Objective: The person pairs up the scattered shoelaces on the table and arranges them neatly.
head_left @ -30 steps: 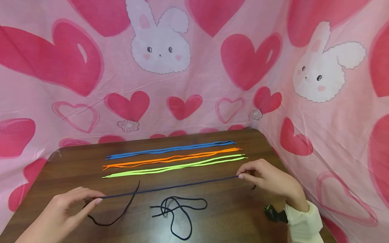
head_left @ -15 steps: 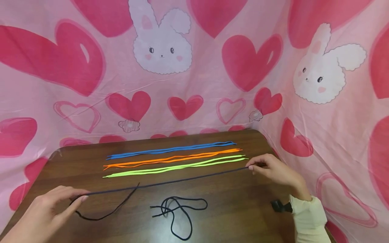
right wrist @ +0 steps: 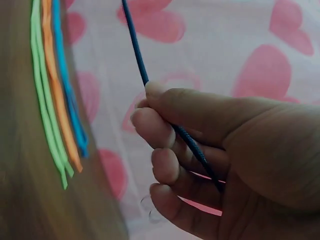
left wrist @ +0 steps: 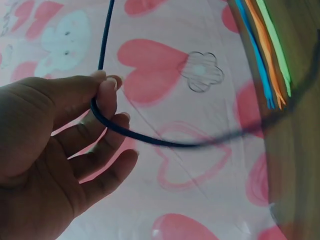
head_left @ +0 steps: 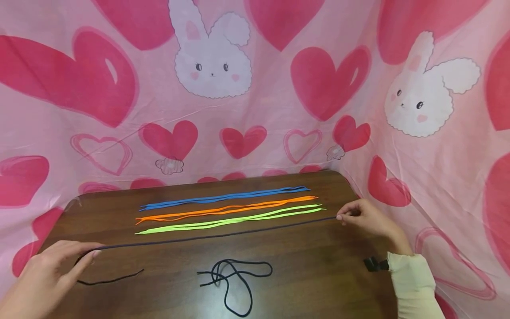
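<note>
A dark navy shoelace (head_left: 223,235) is stretched nearly straight between both hands, in front of the green laces. My left hand (head_left: 52,270) pinches it between thumb and fingers on the left; in the left wrist view a loose tail (left wrist: 175,145) curves away from the fingers. At the right, my right hand (head_left: 368,220) pinches the lace near its other end. The right wrist view shows the short end (right wrist: 197,152) running down across the palm. Below the stretched lace, a second dark lace (head_left: 239,279) lies loosely looped on the table.
Blue laces (head_left: 227,195), orange laces (head_left: 227,207) and lime green laces (head_left: 231,220) lie in near-parallel rows across the brown table (head_left: 167,297). A pink curtain (head_left: 271,102) with hearts and rabbits stands behind and at the right. A black device (head_left: 374,264) sits at the right sleeve.
My hands have moved apart, the left one leftward, the right one rightward and slightly up. The span of lace between them has lengthened, and the loose tail by the left hand has shortened.
</note>
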`<action>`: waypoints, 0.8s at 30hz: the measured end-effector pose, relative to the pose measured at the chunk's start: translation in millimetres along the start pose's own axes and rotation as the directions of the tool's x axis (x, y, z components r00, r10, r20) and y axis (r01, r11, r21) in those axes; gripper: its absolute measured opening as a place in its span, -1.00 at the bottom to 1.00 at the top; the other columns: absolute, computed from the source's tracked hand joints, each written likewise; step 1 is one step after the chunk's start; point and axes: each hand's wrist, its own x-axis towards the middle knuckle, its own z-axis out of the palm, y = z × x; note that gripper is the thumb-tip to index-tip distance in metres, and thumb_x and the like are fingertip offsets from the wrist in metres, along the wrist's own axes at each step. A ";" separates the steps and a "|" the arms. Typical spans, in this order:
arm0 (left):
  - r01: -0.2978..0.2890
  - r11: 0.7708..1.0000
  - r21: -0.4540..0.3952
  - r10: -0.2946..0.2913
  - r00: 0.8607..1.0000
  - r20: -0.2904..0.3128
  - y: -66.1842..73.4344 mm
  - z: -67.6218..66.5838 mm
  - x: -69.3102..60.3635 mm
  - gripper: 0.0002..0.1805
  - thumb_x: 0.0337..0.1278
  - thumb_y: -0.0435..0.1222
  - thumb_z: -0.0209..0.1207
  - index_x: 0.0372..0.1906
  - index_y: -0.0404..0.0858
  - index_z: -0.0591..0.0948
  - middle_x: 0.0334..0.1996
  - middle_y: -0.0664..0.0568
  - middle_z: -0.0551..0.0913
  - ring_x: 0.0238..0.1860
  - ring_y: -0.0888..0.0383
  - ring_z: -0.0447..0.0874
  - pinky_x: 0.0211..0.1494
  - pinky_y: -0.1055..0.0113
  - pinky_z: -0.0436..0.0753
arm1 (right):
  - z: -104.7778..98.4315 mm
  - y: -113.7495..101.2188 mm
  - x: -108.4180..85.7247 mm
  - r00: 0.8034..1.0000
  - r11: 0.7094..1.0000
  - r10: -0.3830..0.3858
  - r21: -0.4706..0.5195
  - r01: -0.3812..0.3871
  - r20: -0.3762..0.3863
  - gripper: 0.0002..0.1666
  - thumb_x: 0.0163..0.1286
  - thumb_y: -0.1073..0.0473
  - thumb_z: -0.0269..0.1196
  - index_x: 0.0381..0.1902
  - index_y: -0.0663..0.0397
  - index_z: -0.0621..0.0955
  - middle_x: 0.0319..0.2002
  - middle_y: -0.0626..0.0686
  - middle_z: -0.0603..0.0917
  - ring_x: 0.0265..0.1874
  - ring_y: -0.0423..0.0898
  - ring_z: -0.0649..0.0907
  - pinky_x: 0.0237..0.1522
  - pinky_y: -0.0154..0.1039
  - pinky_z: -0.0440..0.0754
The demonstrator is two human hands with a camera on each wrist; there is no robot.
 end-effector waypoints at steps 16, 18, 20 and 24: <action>0.083 0.996 0.016 -0.082 0.996 -0.034 -36.8 0.2 -4.6 -0.85 0.03 -0.44 0.44 -0.33 -0.15 0.76 -0.21 0.85 0.47 -0.02 0.91 0.32 0.00 0.89 0.19 | 0.9 38.0 2.7 0.979 0.984 0.162 -0.058 -0.170 -0.127 -0.79 0.39 0.24 0.34 -0.21 0.35 0.75 -0.38 0.15 0.80 -0.47 -0.13 0.71 -0.41 -0.34 0.65; 0.099 0.995 0.028 -0.099 0.995 -0.021 -41.7 -0.2 -5.6 -0.83 0.01 -0.46 0.43 -0.33 -0.13 0.77 -0.21 0.84 0.46 0.00 0.93 0.29 -0.01 0.90 0.17 | 2.2 41.6 3.7 0.962 0.972 0.209 -0.072 -0.224 -0.174 -0.76 0.37 0.19 0.37 -0.26 0.34 0.75 -0.42 0.13 0.80 -0.50 -0.13 0.71 -0.43 -0.32 0.63; 0.118 0.992 0.047 -0.118 0.993 0.000 -47.0 -0.4 -7.4 -0.82 -0.02 -0.47 0.44 -0.33 -0.14 0.77 -0.21 0.82 0.46 0.00 0.96 0.24 -0.05 0.89 0.18 | 3.7 46.1 4.6 0.948 0.962 0.240 -0.082 -0.262 -0.209 -0.73 0.36 0.16 0.39 -0.28 0.34 0.75 -0.44 0.14 0.79 -0.50 -0.11 0.70 -0.44 -0.31 0.63; 0.176 0.981 0.079 -0.182 0.981 0.068 -56.3 -0.9 -12.4 -0.84 -0.05 -0.46 0.46 -0.37 -0.15 0.78 -0.27 0.77 0.50 -0.02 0.99 0.18 -0.17 0.83 0.23 | 6.2 57.8 4.8 0.935 0.957 0.229 -0.113 -0.267 -0.269 -0.77 0.34 0.22 0.38 -0.26 0.37 0.75 -0.39 0.20 0.79 -0.43 -0.01 0.73 -0.41 -0.31 0.64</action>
